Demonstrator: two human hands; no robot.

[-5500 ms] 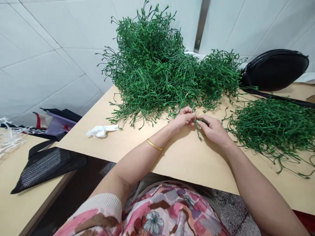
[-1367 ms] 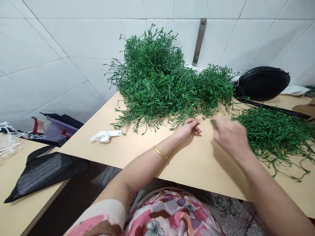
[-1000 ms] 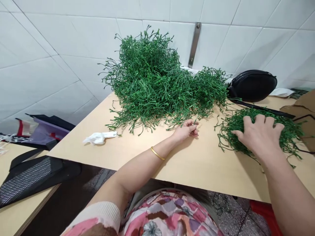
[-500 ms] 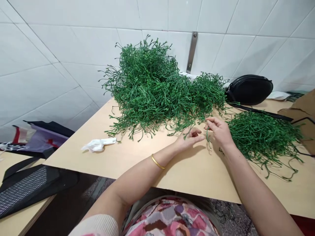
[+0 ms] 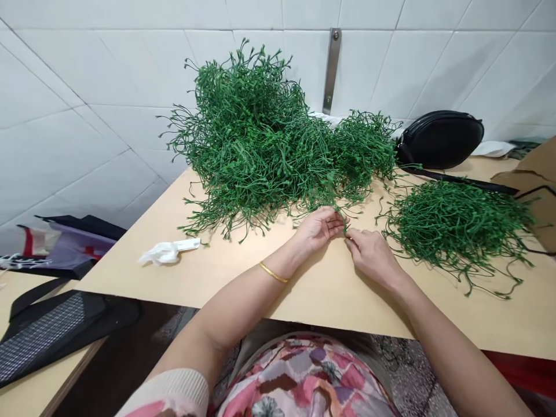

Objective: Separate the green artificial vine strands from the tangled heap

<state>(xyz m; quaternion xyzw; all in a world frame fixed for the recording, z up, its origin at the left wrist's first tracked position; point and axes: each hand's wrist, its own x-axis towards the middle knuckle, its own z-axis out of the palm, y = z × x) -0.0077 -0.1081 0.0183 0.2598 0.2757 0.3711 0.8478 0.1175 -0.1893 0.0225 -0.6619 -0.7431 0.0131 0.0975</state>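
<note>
At the near edge of the worktop [image 5: 208,284], a left hand [image 5: 319,227] and a right hand [image 5: 371,255] are held close together, a gold bangle [image 5: 273,272] being worn on the left wrist. A thin green sprig [image 5: 346,225] is pinched in the clenched grip of the right hand; the left hand's grip is curled just beside it, and whether the sprig is grasped there cannot be told. Just beyond, a large green pile [image 5: 252,145] is heaped on the worktop. A smaller green pile [image 5: 456,231] is laid to the right, and a white tissue [image 5: 167,252] to the left. Farthest back, a black bag [image 5: 438,139] is set against the tiled wall [image 5: 87,87].
</note>
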